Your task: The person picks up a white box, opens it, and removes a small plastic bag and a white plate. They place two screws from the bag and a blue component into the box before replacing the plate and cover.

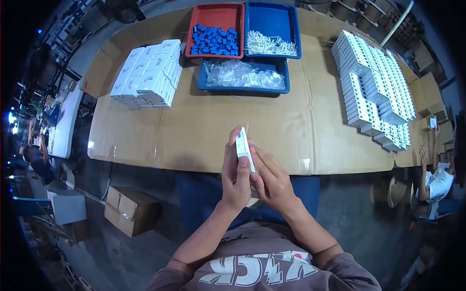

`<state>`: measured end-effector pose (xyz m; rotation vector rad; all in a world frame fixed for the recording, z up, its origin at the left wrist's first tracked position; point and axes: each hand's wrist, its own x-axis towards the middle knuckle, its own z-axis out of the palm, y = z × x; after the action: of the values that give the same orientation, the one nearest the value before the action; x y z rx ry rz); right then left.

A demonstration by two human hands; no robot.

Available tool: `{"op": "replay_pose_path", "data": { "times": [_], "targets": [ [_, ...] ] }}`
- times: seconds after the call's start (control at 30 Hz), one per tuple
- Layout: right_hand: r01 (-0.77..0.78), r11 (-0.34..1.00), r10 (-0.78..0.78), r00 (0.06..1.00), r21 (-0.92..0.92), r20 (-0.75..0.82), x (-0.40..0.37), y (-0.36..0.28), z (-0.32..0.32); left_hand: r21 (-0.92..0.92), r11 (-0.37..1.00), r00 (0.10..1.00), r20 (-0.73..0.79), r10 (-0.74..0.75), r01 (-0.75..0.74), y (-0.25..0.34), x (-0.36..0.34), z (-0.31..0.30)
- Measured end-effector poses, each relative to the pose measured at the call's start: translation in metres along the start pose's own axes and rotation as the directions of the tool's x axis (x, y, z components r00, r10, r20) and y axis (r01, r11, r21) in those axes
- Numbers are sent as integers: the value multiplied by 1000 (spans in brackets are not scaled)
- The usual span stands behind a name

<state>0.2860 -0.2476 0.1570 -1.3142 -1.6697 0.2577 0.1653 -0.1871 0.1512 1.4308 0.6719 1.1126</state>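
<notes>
A small white box [243, 148] with dark print near its top end is held upright at a slight tilt, close to the table's front edge. My left hand [236, 180] grips it from the left, with the thumb lying over its face. On the other side, my right hand [275, 183] has its fingers against the box's right side and lower end, and its fingertips are partly hidden. Both hands are closed around the box in front of my body.
Across the cardboard-covered table [204, 131] stand a red tray [213, 14] of blue parts, a blue tray [269, 17] of white pieces, and another blue tray [242, 90] of clear bags. White boxes are stacked left [150, 72] and right [371, 87]. A person [439, 182] sits far right.
</notes>
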Motion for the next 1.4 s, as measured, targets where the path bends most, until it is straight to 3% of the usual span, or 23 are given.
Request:
{"op": "replay_pose_path", "data": {
  "times": [0.67, 0.8, 0.93, 1.0, 1.07, 1.1, 1.23, 1.4],
  "targets": [
    [52, 997, -52, 999, -55, -3, 1, 0, 3, -45, 998, 999, -40, 34, -36, -5, -4, 0],
    [26, 1000, -25, 999, -12, 44, 3, 2, 0, -22, 999, 997, -67, 36, -38, -11, -6, -2],
    [-79, 977, 78, 997, 199, 15, 5, -1, 4, -1, 997, 996, -39, 78, -78, -12, 1, -6],
    [-241, 893, 256, 967, 381, 13, 1, 0, 5, -9, 990, 990, -31, 137, -137, -17, 4, -6],
    [-414, 721, 495, 869, 556, 5, -3, -2, 9, -22, 986, 986, -4, 168, -168, -19, 2, -5],
    [-573, 476, 643, 744, 667, 180, 5, -9, 3, -30, 985, 985, 16, 172, -172, -17, 0, -4],
    [-642, 294, 653, 676, 708, 342, 7, -6, 1, -72, 985, 986, 32, 161, -158, -17, -1, 4],
    [-625, 311, 651, 689, 716, 319, 9, -12, 2, 129, 965, 974, 48, 222, -226, -16, 2, -9]
  ]
}}
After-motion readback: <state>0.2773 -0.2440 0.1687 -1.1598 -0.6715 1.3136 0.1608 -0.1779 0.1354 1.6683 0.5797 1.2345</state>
